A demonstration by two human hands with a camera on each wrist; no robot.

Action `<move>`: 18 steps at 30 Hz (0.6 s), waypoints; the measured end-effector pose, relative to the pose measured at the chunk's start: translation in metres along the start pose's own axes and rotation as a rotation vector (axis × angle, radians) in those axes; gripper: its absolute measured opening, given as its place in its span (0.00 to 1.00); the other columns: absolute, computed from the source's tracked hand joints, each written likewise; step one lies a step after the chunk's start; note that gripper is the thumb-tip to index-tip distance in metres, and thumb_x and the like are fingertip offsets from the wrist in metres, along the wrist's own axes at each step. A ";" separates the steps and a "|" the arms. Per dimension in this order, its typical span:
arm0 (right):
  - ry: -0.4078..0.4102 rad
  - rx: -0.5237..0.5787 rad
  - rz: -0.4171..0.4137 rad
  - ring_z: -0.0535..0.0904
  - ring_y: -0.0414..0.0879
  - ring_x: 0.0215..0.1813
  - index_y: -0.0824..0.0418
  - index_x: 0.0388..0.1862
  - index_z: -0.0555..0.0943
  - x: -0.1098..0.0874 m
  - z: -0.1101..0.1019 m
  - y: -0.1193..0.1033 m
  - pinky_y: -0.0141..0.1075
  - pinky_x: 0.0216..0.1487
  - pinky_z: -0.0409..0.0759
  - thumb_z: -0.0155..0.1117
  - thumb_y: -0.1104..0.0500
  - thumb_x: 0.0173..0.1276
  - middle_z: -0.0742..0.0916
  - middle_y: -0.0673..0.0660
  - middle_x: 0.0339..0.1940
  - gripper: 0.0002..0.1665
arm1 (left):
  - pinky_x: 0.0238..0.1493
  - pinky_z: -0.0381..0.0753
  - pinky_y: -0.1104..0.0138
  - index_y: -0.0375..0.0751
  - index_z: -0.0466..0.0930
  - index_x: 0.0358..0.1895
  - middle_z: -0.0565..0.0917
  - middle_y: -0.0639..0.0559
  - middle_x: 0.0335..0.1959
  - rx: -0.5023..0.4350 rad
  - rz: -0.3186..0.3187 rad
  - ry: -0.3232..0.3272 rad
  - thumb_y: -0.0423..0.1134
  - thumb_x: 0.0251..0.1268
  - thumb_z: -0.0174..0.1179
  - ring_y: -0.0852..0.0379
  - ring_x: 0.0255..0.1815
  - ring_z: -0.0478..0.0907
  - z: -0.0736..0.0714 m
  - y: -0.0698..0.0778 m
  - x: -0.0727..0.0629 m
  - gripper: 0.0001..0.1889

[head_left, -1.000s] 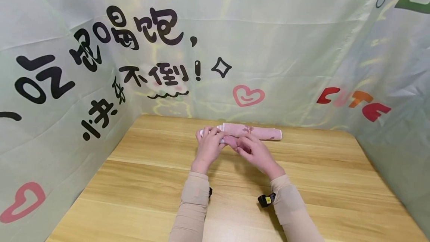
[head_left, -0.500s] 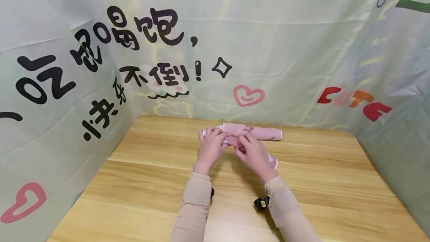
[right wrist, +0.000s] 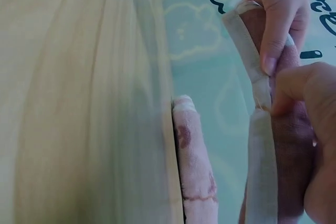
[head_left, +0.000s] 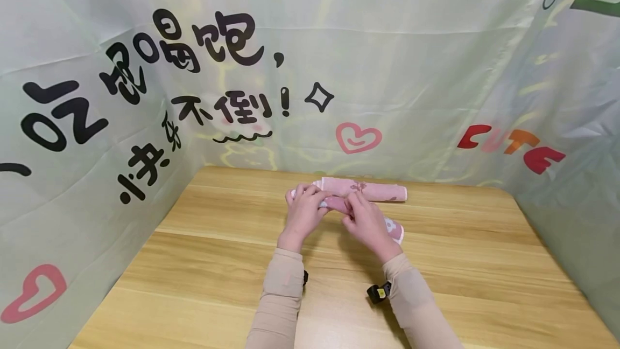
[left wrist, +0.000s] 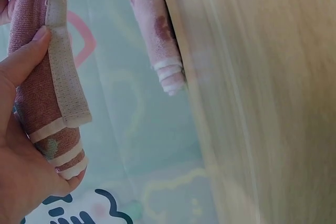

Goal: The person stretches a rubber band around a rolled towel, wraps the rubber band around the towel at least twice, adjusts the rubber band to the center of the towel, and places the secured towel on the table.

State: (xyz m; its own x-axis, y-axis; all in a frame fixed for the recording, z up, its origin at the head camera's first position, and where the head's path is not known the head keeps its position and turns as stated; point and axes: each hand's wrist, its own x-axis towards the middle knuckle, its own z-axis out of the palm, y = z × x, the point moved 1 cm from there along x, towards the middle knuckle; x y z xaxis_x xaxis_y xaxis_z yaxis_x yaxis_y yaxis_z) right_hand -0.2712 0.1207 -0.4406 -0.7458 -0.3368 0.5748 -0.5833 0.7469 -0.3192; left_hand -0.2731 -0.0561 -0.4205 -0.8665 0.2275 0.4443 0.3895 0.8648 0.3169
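Observation:
A rolled mauve towel [left wrist: 35,90] with a white hemmed edge and white-striped end is held between both hands, above the wooden table [head_left: 203,263]. My left hand [head_left: 305,213] grips its left part, thumb along the hem. My right hand [head_left: 367,225] pinches the roll near the middle, where a thin tan band [right wrist: 262,107] crosses the hem and draws it in. In the head view the roll's right end shows past the right hand, with a pale flower pattern. Fingers hide much of the middle.
Just behind the hands, near the table's back edge, lies a second rolled towel [head_left: 380,192], light pink with darker prints. A thin line rings its middle. A pale printed cloth [head_left: 411,79] walls the table at the back and both sides.
The right hand has shifted slightly left and turned, and the towel's patterned right end has come into view beside it. The left hand keeps its grip, nearly still. The second towel stays put.

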 end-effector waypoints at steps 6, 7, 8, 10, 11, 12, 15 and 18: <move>-0.061 0.166 0.023 0.69 0.40 0.30 0.55 0.38 0.70 -0.001 -0.005 0.006 0.32 0.31 0.72 0.67 0.63 0.57 0.74 0.49 0.29 0.16 | 0.60 0.59 0.46 0.55 0.85 0.50 0.83 0.55 0.46 -0.009 -0.007 0.032 0.53 0.57 0.66 0.51 0.55 0.71 -0.002 -0.003 0.000 0.17; -0.060 0.179 0.023 0.71 0.40 0.31 0.55 0.40 0.71 -0.002 -0.006 0.007 0.32 0.32 0.73 0.67 0.63 0.59 0.75 0.49 0.30 0.15 | 0.61 0.59 0.46 0.54 0.85 0.49 0.83 0.55 0.46 -0.010 -0.008 0.034 0.53 0.57 0.66 0.51 0.55 0.71 -0.002 -0.004 0.000 0.17; -0.057 0.189 0.020 0.72 0.41 0.31 0.55 0.40 0.71 -0.002 -0.007 0.007 0.33 0.33 0.74 0.66 0.62 0.61 0.76 0.49 0.30 0.14 | 0.61 0.59 0.46 0.55 0.85 0.49 0.83 0.55 0.46 -0.006 -0.010 0.033 0.53 0.57 0.66 0.51 0.55 0.71 -0.002 -0.004 0.000 0.17; -0.050 0.190 0.015 0.73 0.41 0.33 0.56 0.41 0.72 -0.002 -0.007 0.007 0.35 0.35 0.76 0.64 0.62 0.63 0.78 0.51 0.32 0.11 | 0.61 0.59 0.46 0.55 0.85 0.49 0.83 0.55 0.46 -0.001 -0.010 0.032 0.53 0.57 0.66 0.51 0.55 0.71 -0.002 -0.005 0.000 0.17; -0.049 0.184 0.015 0.73 0.42 0.33 0.57 0.41 0.72 -0.001 -0.008 0.007 0.36 0.36 0.76 0.63 0.63 0.63 0.78 0.51 0.33 0.10 | 0.61 0.59 0.46 0.55 0.85 0.49 0.83 0.55 0.46 -0.001 -0.009 0.031 0.53 0.57 0.66 0.51 0.55 0.71 -0.002 -0.005 0.000 0.17; -0.047 0.175 0.015 0.73 0.42 0.33 0.57 0.41 0.72 -0.001 -0.008 0.007 0.36 0.36 0.76 0.62 0.63 0.63 0.78 0.51 0.34 0.10 | 0.60 0.59 0.46 0.56 0.85 0.49 0.83 0.55 0.46 0.001 -0.009 0.030 0.53 0.57 0.66 0.51 0.55 0.71 -0.002 -0.005 0.000 0.17; -0.052 0.163 0.026 0.72 0.43 0.33 0.58 0.41 0.72 -0.001 -0.008 0.005 0.37 0.35 0.75 0.60 0.65 0.60 0.78 0.52 0.34 0.11 | 0.60 0.59 0.46 0.56 0.85 0.50 0.83 0.55 0.46 0.000 -0.014 0.021 0.53 0.57 0.66 0.52 0.55 0.70 -0.001 -0.005 0.000 0.17; -0.052 0.156 0.036 0.72 0.44 0.32 0.58 0.42 0.72 -0.001 -0.009 0.005 0.37 0.34 0.74 0.60 0.65 0.59 0.79 0.53 0.34 0.12 | 0.61 0.59 0.45 0.56 0.84 0.50 0.83 0.55 0.47 -0.008 -0.028 0.006 0.53 0.57 0.66 0.51 0.56 0.70 0.000 -0.006 0.001 0.18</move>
State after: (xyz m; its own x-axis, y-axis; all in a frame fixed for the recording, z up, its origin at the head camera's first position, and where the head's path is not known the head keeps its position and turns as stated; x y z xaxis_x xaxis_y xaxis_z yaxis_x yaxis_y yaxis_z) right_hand -0.2702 0.1300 -0.4361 -0.7803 -0.3438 0.5225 -0.5959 0.6622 -0.4543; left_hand -0.2758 -0.0614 -0.4221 -0.8750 0.2008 0.4405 0.3681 0.8669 0.3362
